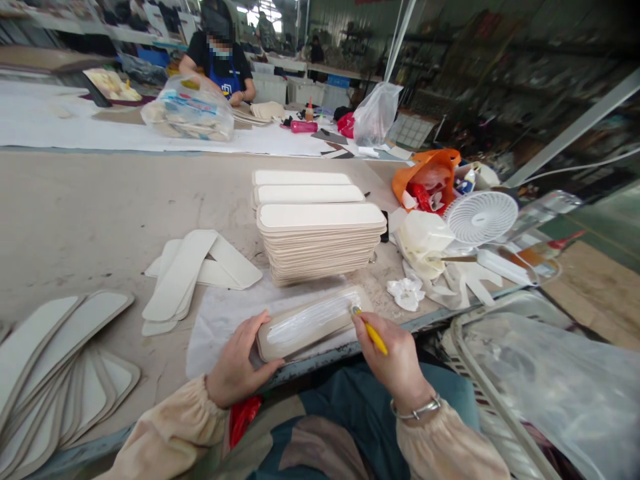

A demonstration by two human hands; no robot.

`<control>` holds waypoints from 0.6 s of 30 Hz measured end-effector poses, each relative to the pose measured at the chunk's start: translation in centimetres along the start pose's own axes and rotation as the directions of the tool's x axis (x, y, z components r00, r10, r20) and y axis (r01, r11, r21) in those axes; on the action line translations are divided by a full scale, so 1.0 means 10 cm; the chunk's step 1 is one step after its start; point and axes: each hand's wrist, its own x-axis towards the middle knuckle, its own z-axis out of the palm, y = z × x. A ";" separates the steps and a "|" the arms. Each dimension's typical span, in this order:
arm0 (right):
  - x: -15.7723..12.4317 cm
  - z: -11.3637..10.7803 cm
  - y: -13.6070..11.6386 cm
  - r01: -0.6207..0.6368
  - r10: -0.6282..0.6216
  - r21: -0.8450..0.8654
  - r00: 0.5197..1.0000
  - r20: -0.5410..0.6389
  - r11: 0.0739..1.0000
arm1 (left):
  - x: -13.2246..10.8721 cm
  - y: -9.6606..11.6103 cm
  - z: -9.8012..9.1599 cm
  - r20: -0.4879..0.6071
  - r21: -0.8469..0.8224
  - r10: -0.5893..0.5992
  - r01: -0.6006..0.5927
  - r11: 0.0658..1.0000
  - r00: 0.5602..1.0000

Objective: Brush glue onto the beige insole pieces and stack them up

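A long beige panel with rounded ends point(313, 323) lies at a slant near the table's front edge, a wet white coat spread along its middle. My left hand point(244, 360) holds its left end, with fingers at the far side and thumb at the near side. In my right hand point(393, 353) is a yellow-handled brush point(376, 339), its tip touching the coat near the panel's right end. Under the panel is a thin white sheet point(210, 327). Just behind stands a tall stack of similar panels point(325, 247), the top one bearing a white strip.
Loose white strips point(183, 273) lie to the left, beyond fanned-out panels point(65, 380). On the right are crumpled paper point(405, 293), a white fan point(481, 217), an orange bag point(425, 175) and a plastic-filled basket point(500, 393). Another person point(223, 63) works across the table.
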 end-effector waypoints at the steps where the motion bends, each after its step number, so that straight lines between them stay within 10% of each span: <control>1: -0.04 0.03 -0.10 0.039 -0.039 0.015 0.998 0.048 0.999 | 0.00 0.00 0.00 0.000 -0.004 0.000 0.000 1.000 1.000; 4: -0.12 0.11 -0.43 0.082 -0.118 0.214 0.979 0.164 0.973 | 0.00 0.00 0.02 -0.007 -0.020 -0.002 0.002 1.000 1.000; 8: -0.13 0.29 -0.68 -0.178 0.055 0.549 0.971 0.232 0.817 | -0.01 0.01 0.01 -0.024 -0.046 0.004 -0.005 0.999 1.000; 12: -0.12 0.46 -0.56 -0.420 0.267 0.679 0.907 0.325 0.603 | -0.02 0.03 -0.01 -0.012 -0.063 0.002 -0.002 0.998 1.000; 18: -0.04 0.33 -0.27 -0.497 0.481 0.642 0.849 0.219 0.584 | 0.00 0.04 -0.02 -0.015 -0.091 0.015 -0.016 0.996 1.000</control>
